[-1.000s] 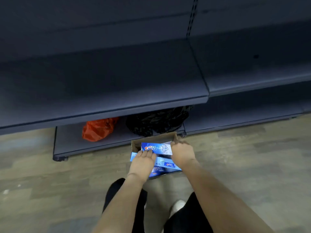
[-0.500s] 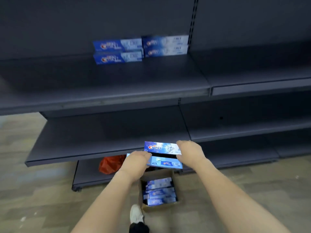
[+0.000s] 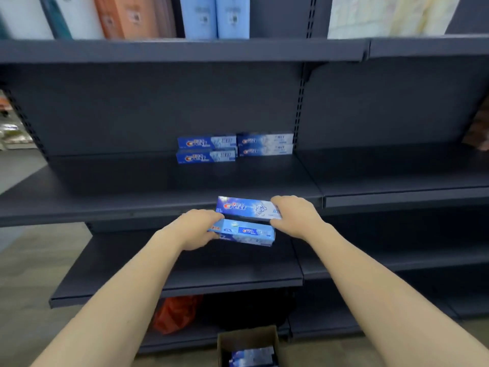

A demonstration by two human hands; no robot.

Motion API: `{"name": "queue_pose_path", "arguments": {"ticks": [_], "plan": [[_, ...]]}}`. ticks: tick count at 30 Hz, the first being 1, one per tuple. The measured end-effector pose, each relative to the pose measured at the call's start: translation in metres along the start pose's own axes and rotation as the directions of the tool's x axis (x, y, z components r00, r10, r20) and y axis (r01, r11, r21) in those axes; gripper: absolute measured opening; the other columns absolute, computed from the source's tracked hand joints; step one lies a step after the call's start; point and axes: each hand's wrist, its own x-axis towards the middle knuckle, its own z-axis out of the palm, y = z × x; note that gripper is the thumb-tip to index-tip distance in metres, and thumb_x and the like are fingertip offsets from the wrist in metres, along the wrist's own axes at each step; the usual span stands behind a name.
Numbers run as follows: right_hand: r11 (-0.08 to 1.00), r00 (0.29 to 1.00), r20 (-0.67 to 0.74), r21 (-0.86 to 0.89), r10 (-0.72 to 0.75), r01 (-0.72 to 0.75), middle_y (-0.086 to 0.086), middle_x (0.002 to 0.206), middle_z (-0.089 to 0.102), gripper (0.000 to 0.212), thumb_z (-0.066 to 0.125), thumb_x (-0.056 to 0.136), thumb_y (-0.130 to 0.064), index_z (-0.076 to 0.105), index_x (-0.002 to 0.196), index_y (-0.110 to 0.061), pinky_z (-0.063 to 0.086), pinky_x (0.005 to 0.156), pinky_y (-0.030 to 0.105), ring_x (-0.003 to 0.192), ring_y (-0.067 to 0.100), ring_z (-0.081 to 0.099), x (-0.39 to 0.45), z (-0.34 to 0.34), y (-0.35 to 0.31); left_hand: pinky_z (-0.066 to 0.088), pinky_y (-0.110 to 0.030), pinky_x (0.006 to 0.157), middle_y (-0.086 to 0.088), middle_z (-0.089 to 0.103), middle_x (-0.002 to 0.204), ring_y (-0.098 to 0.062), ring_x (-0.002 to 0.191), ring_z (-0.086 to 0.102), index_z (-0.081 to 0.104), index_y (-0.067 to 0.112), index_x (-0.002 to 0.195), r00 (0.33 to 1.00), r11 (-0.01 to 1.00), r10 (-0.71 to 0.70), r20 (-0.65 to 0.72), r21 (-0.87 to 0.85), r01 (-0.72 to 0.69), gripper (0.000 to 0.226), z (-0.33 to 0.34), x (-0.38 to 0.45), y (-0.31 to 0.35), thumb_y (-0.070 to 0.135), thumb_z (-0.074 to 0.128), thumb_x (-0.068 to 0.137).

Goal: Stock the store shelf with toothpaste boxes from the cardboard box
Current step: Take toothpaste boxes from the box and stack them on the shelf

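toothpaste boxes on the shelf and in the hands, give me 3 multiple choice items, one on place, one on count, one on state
1. Where do the shelved toothpaste boxes sit?
A. at the shelf's front edge
B. at the back of the shelf
C. on the floor

2. How many boxes are shelved?
A. two
B. six
C. four

3. What is the left hand doing?
A. holding the lower box
B. hanging idle
C. pressing the shelf

Answers: 1 B, they stand against the back panel; 2 C, two stacks of two; 3 A, its fingers curl round that box while the right hand holds the upper box.
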Motion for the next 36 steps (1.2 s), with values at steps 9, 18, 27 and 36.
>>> {"name": "queue_pose_path", "arguments": {"ticks": [9,18,27,36], "plan": [[0.991,0.992,-0.102,-0.100,0.077,-0.087,0.005,0.105,0.061,0.027,0.055,0.086,-0.027,0.052,0.108,-0.012,0.035,0.062,0.029,0.088,0.024,0.056,0.040,-0.031,0.019,0.042,-0.030,0.091,0.001,0.052,0.126,-0.016,0.111,0.049,0.043,0.021,0.133,0.993,0.995,-0.104,-0.058,-0.003,0.104,0.041,-0.056,0.020,-0.035,0.027,0.053,0.094],[0.985,0.991,0.062,-0.138,0.115,-0.105,0.010,0.128,0.053,0.050,0.053,0.093,-0.039,0.042,0.133,-0.011,0.043,0.087,0.034,0.112,0.029,0.054,0.085,-0.018,0.025,0.037,-0.034,0.106,-0.002,0.040,0.144,-0.019,0.129,0.040,0.029,0.019,0.146,0.980,0.980,-0.183,0.072,-0.063,0.188,0.054,-0.058,0.061,-0.075,0.028,0.049,0.097],[0.989,0.979,0.156,-0.085,0.130,-0.118,0.011,0.136,0.047,0.054,0.050,0.094,-0.042,0.039,0.137,-0.012,0.045,0.092,0.035,0.120,0.030,0.049,0.116,0.000,0.031,0.029,-0.029,0.110,-0.002,0.031,0.152,-0.019,0.137,0.032,0.021,0.018,0.149,0.981,0.982,-0.148,0.126,-0.100,0.161,0.057,-0.042,0.088,-0.098,0.031,0.044,0.099],[0.988,0.951,0.279,0.048,0.131,-0.150,0.007,0.144,0.044,0.060,0.047,0.094,-0.046,0.036,0.144,-0.014,0.039,0.103,0.033,0.129,0.026,0.044,0.125,-0.001,0.040,0.013,-0.033,0.118,-0.002,0.010,0.158,-0.023,0.145,0.010,0.006,0.020,0.152,0.988,0.986,-0.122,0.093,-0.100,0.131,0.065,-0.032,0.093,-0.104,0.038,0.039,0.099]]}}
